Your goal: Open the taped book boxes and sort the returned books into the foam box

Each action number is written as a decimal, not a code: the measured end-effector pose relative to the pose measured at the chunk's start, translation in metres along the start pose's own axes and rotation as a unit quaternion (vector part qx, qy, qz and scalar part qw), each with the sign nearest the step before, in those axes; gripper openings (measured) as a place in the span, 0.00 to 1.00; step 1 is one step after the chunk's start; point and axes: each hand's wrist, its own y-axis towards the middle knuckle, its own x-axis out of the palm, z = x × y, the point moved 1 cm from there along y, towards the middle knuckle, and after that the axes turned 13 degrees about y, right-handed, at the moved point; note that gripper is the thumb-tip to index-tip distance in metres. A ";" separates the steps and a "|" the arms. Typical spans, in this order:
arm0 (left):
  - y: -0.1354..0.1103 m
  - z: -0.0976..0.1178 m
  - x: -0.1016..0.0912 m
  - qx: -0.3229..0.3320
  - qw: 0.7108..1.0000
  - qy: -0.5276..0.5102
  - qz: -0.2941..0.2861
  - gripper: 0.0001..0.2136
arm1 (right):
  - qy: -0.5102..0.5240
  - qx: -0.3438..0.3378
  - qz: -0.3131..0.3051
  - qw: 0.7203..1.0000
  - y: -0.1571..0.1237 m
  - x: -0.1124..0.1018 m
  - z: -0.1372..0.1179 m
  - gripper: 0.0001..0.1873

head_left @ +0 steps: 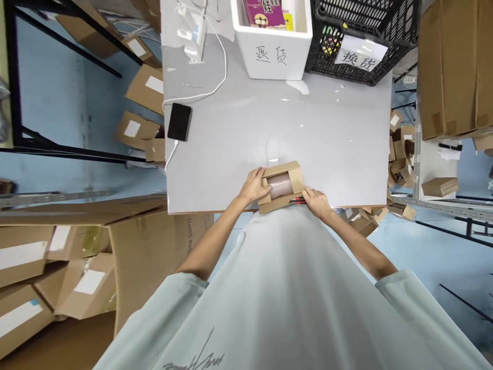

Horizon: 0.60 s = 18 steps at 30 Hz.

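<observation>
A small brown cardboard box [289, 174] lies at the near edge of the white table [331, 149], flaps open, with a pale wrapped item [279, 182] inside. My left hand [254, 186] grips the box's left side, fingers curled over the left flap. My right hand [316, 201] presses on the box's near right corner, fingers closed against it. A thin red and black object [299, 201] shows just under the box by my right hand; I cannot make out what it is.
A black phone [179, 122] on a white cable lies at the table's left. At the far edge stand a white bin [274, 49] with a purple box and a black crate [362, 36] with a paper label. Cardboard boxes are piled on the floor left [57, 267] and right [400, 154].
</observation>
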 end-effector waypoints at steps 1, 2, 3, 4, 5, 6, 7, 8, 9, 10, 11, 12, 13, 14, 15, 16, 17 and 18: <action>0.004 0.000 -0.001 0.002 1.000 -0.022 0.003 0.40 | 0.011 0.005 0.005 1.000 -0.003 0.003 0.001 0.19; 0.007 0.000 -0.002 0.007 0.999 -0.048 0.006 0.39 | 0.029 0.006 0.009 1.000 -0.007 0.005 0.002 0.16; 0.010 -0.002 -0.005 0.011 0.997 -0.077 0.007 0.39 | 0.054 0.005 0.014 0.998 -0.011 0.007 0.003 0.12; 0.012 -0.005 -0.007 0.014 0.994 -0.107 0.008 0.38 | 0.087 0.004 0.022 0.996 -0.016 0.008 0.002 0.09; 0.012 -0.009 -0.009 0.012 0.991 -0.134 0.008 0.39 | 0.125 0.007 0.034 0.992 -0.019 0.008 0.001 0.09; 0.010 -0.014 -0.012 0.004 0.988 -0.156 0.008 0.40 | 0.165 0.016 0.047 0.985 -0.021 0.007 0.000 0.12; 0.007 -0.020 -0.014 -0.009 0.985 -0.172 0.009 0.41 | 0.203 0.036 0.058 0.977 -0.022 0.005 -0.003 0.15; 0.002 -0.026 -0.016 -0.027 0.983 -0.183 0.010 0.43 | 0.233 0.065 0.066 0.968 -0.020 0.002 -0.005 0.18; -0.005 -0.032 -0.018 -0.051 0.980 -0.192 0.011 0.44 | 0.252 0.100 0.069 0.960 -0.016 -0.001 -0.009 0.21; -0.013 -0.037 -0.020 -0.082 0.976 -0.202 0.009 0.45 | 0.260 0.134 0.067 0.954 -0.010 -0.006 -0.012 0.24; -0.022 -0.042 -0.021 -0.115 0.970 -0.212 0.001 0.46 | 0.256 0.166 0.061 0.950 -0.001 -0.011 -0.016 0.25; -0.031 -0.045 -0.022 -0.145 0.963 -0.225 -0.018 0.44 | 0.242 0.194 0.052 0.949 0.009 -0.016 -0.019 0.26; -0.040 -0.046 -0.022 -0.167 0.955 -0.241 -0.049 0.42 | 0.223 0.216 0.039 0.950 0.019 -0.021 -0.023 0.26; -0.049 -0.046 -0.023 -0.178 0.945 -0.260 -0.087 0.39 | 0.201 0.235 0.022 0.951 0.030 -0.025 -0.026 0.26; -0.057 -0.044 -0.022 -0.179 0.935 -0.281 -0.125 0.36 | 0.181 0.249 0.001 0.951 0.039 -0.028 -0.029 0.26; -0.064 -0.040 -0.022 -0.174 0.925 -0.301 -0.155 0.33 | 0.165 0.260 -0.018 0.951 0.047 -0.030 -0.032 0.26; -0.070 -0.036 -0.021 -0.168 0.917 -0.319 -0.168 0.32 | 0.152 0.267 -0.033 0.951 0.054 -0.031 -0.035 0.26; -0.075 -0.031 -0.019 -0.168 0.914 -0.331 -0.162 0.31 | 0.142 0.271 -0.042 0.951 0.058 -0.032 -0.038 0.25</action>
